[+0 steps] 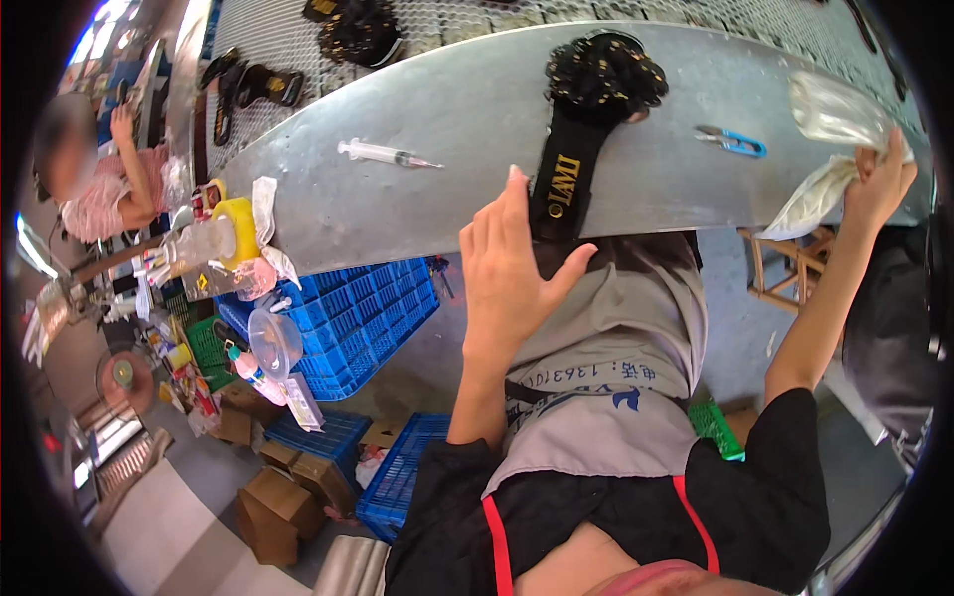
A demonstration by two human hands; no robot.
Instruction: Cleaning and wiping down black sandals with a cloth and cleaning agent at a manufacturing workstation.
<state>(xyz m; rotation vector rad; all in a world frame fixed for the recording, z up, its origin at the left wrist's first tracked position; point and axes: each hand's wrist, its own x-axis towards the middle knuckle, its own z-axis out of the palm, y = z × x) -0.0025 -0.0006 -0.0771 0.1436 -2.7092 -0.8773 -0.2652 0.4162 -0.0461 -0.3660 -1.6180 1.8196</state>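
Observation:
A black slide sandal (571, 159) lies sole up-facing on the metal tabletop, its insole stamped in gold, with a ruffled, gold-flecked black upper (606, 74) at the far end. Beside its heel end is my left hand (507, 263), fingers stretched and thumb apart, holding nothing. At the table's right end, my right hand (878, 184) is closed on a white cloth (817, 197) that hangs over the edge. A clear plastic bag (835, 109) lies just beyond those fingers. Left of the sandal is a syringe (383, 153); blue-handled thread snips (732, 141) lie to its right.
More black sandals (360, 35) rest on the wire mesh belt (447, 22) behind the table. Yellow tape (237, 233) sits at the table's left end, above a blue crate (363, 318). A wooden stool (785, 268) stands below right. Another person (114, 189) sits far left.

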